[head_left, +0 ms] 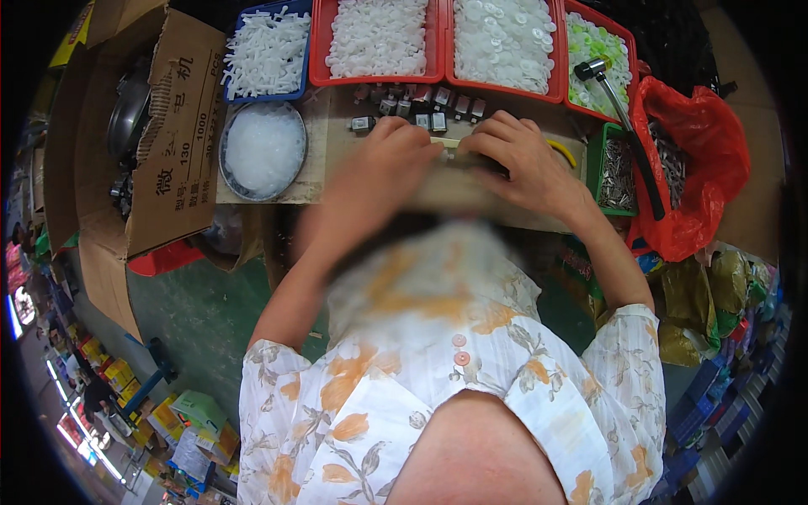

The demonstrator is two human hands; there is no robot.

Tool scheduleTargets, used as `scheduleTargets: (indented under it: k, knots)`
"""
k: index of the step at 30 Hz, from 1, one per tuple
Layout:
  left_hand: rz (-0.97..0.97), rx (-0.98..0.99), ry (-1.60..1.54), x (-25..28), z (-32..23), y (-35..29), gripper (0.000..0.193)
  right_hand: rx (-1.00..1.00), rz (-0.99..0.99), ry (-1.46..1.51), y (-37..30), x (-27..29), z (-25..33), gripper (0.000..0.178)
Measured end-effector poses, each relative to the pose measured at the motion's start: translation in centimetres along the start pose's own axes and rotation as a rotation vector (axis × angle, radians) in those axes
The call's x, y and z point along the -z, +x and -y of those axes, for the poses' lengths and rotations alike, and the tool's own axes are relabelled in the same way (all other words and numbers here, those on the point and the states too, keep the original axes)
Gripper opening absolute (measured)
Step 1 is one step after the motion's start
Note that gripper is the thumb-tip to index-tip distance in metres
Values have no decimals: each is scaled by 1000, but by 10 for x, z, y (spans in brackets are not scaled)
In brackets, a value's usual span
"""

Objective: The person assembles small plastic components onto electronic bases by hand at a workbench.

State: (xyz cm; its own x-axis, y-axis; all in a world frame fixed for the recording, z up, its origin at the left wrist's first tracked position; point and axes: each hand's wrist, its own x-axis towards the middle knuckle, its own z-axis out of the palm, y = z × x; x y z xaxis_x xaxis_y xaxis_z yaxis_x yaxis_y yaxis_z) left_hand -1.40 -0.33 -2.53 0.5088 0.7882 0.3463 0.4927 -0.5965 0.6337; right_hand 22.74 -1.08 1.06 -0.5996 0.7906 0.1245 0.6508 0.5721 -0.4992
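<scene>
My left hand point(383, 164) is at the middle of the work table point(316, 126), its fingers bent and pressed together; its back is smeared by motion. Facing it, my right hand point(526, 164) is also closed, thumb and fingers curled inward. Between the two sets of fingertips lies a small whitish piece point(449, 151), too small and partly covered to name. Just beyond my fingers stand several small boxy metal motors point(438, 122) with white ends, and one lone motor point(362, 124) sits left of them.
Along the back are a blue tray point(307, 71) of white pins and red trays point(443, 50) of white and greenish plastic parts. A round dish point(225, 172) and cardboard box point(189, 151) stand left. Rightward are a hammer point(627, 118), green metal-pin tray point(601, 164) and red bag point(715, 143).
</scene>
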Motion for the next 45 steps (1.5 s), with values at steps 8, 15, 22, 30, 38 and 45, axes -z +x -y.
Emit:
scheduleTargets:
  k: [8,15,22,30,38,45]
  knots:
    - [4,-120,293,-6,-1,-12,30,-140,-451,-94,-56,23,-7,25]
    - [-62,-10,31,16,7,10,27,-684,-519,-402,-136,33,-25,12]
    - [-150,-32,332,42,50,84,12,-744,-402,-331,-133,42,-30,12]
    - [11,-74,420,35,83,111,12,-786,-439,-304,-133,41,-34,8]
    - [-127,60,241,51,65,104,17,-791,-527,-254,-130,36,-34,7]
    - [-193,442,-606,38,4,81,13,-786,-629,-207,-130,33,-37,7]
